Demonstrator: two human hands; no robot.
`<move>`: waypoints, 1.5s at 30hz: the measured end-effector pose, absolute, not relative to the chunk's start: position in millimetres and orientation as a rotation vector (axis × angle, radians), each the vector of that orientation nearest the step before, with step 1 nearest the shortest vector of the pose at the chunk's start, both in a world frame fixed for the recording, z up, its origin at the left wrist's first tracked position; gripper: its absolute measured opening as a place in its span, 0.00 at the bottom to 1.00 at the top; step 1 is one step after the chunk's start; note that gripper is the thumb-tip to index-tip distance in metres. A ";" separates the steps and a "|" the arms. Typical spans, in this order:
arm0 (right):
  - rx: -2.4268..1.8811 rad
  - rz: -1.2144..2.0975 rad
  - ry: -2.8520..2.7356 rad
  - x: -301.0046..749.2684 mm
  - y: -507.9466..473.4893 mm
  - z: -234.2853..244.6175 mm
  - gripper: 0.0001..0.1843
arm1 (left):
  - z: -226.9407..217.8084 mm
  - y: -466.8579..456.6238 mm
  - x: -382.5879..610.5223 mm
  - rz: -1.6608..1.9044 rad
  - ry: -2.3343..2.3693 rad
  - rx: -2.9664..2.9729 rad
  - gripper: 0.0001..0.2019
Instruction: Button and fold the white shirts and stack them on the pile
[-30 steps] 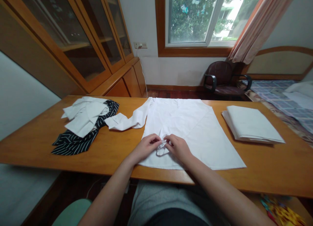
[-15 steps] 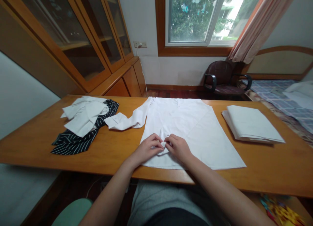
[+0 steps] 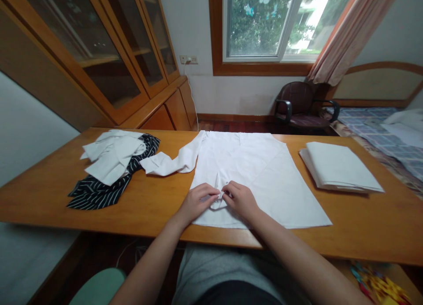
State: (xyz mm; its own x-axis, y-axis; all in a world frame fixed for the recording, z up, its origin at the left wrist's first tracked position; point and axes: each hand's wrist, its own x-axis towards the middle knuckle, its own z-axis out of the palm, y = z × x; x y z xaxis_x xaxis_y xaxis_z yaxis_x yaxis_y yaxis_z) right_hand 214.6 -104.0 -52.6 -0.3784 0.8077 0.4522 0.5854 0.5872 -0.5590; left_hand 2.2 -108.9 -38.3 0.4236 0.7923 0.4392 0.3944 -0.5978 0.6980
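A white shirt lies spread flat on the wooden table, one sleeve stretched out to the left. Close to its near edge, my left hand pinches a small raised fold of the cloth between thumb and fingers. Right beside it, my right hand grips the same fold, fingers bent and fingertips almost meeting those of the left. Short creases run up from the pinched spot. Whatever small detail sits between the fingertips is too small to make out.
White cloth pieces lie over a black-and-white striped cloth on the left. A folded white stack rests on the right. Behind the table stand a glass-door cabinet and an armchair; a green stool is below.
The left hand's fingers have straightened and drawn closer together over the fold. The right hand stays nearly where it was, and the shirt has not shifted.
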 end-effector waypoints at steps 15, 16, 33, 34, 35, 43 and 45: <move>-1.102 0.330 -2.136 214.9 -105.2 -53.2 0.08 | -42.0 -107.6 4.0 1.153 0.984 2.113 0.05; -1.093 0.332 -2.144 215.2 -105.1 -53.6 0.09 | -42.0 -107.7 4.2 1.154 0.980 2.114 0.05; -1.010 0.260 -2.161 215.5 -104.5 -54.5 0.06 | -43.1 -107.4 7.6 1.054 1.099 2.104 0.04; -1.009 0.254 -2.163 215.6 -104.6 -54.6 0.06 | -43.1 -107.2 7.7 1.043 1.100 2.112 0.04; -1.009 0.249 -2.166 215.7 -104.6 -54.7 0.06 | -43.1 -107.1 7.7 1.033 1.097 2.123 0.04; -1.051 0.304 -2.189 215.1 -105.5 -52.9 0.07 | -45.3 -107.7 6.5 1.024 1.103 2.141 0.03; -1.059 0.333 -2.190 215.4 -106.0 -51.2 0.07 | -46.0 -107.4 6.2 1.026 1.104 2.138 0.03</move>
State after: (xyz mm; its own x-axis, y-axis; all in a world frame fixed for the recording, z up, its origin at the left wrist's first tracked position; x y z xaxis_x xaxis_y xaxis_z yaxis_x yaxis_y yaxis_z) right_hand 215.4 -106.0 -51.2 -0.4440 0.7683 0.4611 0.5965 0.6374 -0.4878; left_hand 6.2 -107.4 -46.0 0.3810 0.8401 0.3862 0.4464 -0.5329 0.7188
